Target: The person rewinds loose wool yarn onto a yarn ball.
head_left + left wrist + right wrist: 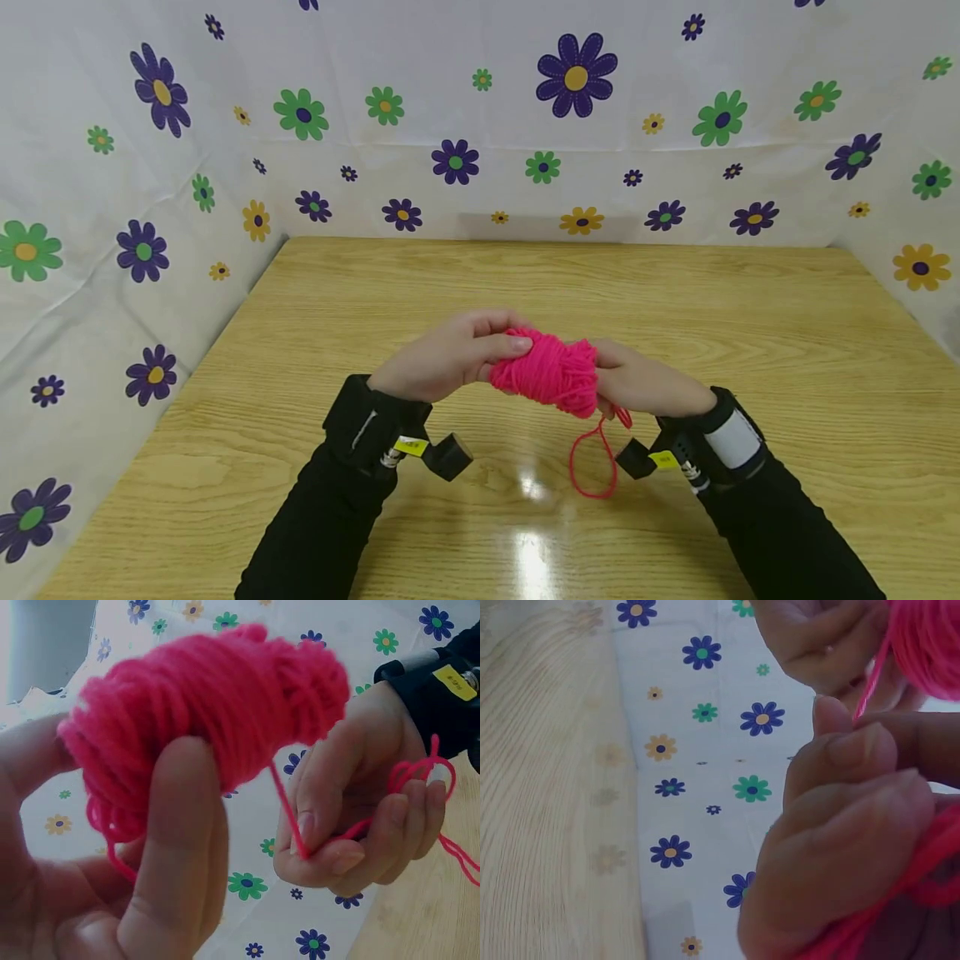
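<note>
A wound bundle of bright pink yarn (551, 372) is held up above the table by the left hand (457, 354), its thumb on the near side and fingers behind. In the left wrist view the bundle (202, 705) fills the upper middle, strands wrapped round its waist. One taut strand (285, 806) runs from it to the right hand (367, 802), whose curled fingers pinch it. More loose yarn (416, 774) passes through that palm. Below the right hand (648, 379) a loop of yarn (573, 467) dangles over the table. The right wrist view shows those curled fingers (840, 847) close up.
The wooden table (375, 283) stretches under both hands. A white cloth with purple, green and yellow flowers (480, 117) hangs behind it and along the sides. Black wrist straps with small cameras (447, 457) sit on both forearms.
</note>
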{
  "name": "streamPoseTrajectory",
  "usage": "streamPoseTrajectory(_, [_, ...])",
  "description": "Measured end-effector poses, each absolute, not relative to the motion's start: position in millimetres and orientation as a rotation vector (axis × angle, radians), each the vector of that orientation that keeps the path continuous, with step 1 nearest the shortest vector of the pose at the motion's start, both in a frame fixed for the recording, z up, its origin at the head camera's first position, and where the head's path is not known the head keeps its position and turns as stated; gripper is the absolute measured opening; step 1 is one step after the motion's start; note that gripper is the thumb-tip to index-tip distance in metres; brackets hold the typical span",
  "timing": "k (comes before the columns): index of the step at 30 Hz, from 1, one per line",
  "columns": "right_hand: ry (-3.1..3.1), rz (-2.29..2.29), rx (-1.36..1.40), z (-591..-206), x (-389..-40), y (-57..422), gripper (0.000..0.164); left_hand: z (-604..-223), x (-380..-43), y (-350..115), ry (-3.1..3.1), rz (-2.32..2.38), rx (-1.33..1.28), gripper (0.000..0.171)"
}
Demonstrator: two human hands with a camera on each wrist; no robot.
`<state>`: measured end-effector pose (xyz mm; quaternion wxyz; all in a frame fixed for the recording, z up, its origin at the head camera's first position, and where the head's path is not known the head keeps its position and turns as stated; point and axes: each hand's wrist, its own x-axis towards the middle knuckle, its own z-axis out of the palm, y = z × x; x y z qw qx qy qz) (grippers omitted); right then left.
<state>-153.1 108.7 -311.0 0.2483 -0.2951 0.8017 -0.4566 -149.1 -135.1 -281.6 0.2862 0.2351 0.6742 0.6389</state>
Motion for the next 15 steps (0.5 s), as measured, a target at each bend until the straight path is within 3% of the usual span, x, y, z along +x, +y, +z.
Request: streamPoseTrajectory(15, [2.208, -1.315, -0.881, -302.9, -155.5, 116.8, 0.025, -286.8, -152.4, -131.3, 1.981, 1.304, 0.728, 0.02])
